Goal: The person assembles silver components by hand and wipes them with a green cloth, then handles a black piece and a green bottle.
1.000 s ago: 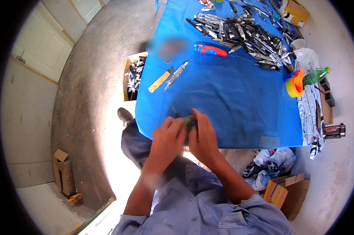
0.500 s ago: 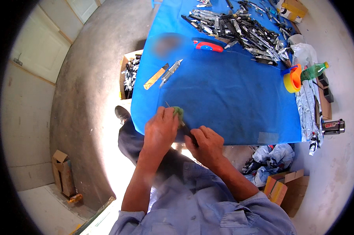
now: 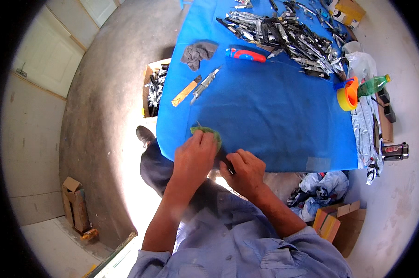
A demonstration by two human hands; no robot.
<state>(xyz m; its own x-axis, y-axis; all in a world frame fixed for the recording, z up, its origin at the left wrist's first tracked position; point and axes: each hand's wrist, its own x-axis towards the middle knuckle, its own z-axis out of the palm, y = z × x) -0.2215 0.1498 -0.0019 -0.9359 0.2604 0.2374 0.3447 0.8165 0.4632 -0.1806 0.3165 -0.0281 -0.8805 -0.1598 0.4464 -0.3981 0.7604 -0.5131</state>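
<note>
At the near edge of the blue-covered table (image 3: 269, 125), my left hand (image 3: 194, 155) is closed on a green cloth (image 3: 211, 131). A thin pointed tip sticks out just past the cloth. My right hand (image 3: 246, 172) is wrapped round the dark handle (image 3: 229, 167) of a slim tool that runs toward the cloth. Its middle is hidden by my left hand, and its exact kind does not show. Beyond my hands lie a utility blade with an orange-taped grip (image 3: 185, 94) and a silver pen-like tool (image 3: 204, 85), side by side.
Farther off are a crumpled grey cloth (image 3: 198, 54), a red-and-blue handled tool (image 3: 246, 55) and a large heap of metal and black tools (image 3: 288, 37). At right stand orange-and-yellow tape rolls (image 3: 347, 96) and a green bottle (image 3: 374, 85). A box of parts (image 3: 147, 88) sits left of the table.
My left hand has slid slightly toward me and to the right along the tool, and more of the green cloth shows. My right hand stays almost in place.
</note>
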